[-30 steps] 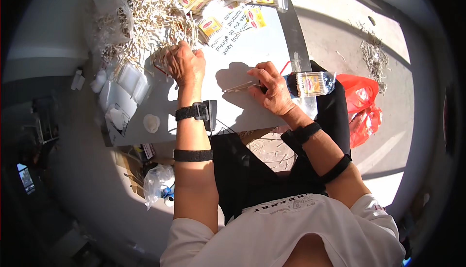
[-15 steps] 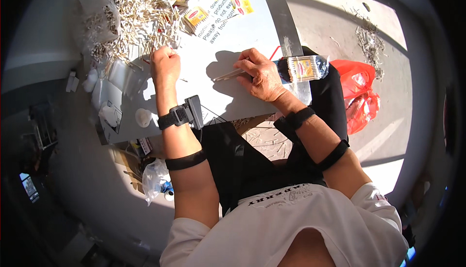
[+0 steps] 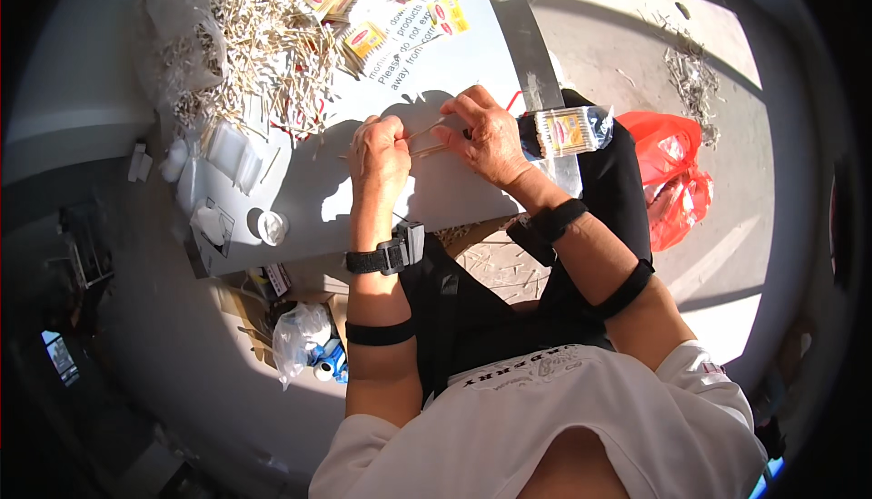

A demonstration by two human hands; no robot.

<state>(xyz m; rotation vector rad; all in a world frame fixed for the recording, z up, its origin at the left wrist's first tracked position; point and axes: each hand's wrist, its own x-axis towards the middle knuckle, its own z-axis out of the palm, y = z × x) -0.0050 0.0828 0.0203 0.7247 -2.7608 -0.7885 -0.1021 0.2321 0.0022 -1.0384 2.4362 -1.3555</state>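
Observation:
My right hand (image 3: 490, 142) is closed in a pinch on a few thin cotton swabs (image 3: 427, 149) that point left over the white tabletop (image 3: 481, 54). Close beside it, my left hand (image 3: 380, 152) has its fingers bent together around thin sticks, which look like cotton swabs. The two hands are a short way apart, with swab sticks spanning the gap. A large heap of loose cotton swabs (image 3: 263, 36) covers the far left of the table. Just right of my right wrist lies a clear packet of swabs (image 3: 568, 130) with a yellow label.
Several filled swab packets (image 3: 365, 40) lie at the table's far side. Clear plastic sleeves (image 3: 234, 156) and a small round white tub (image 3: 272, 227) sit at the left. A red plastic bag (image 3: 672, 177) rests on the floor at right, near scattered swabs (image 3: 690, 77).
My left hand has moved right from the edge of the heap to the swabs at my right hand. My right hand has barely moved and still holds swabs.

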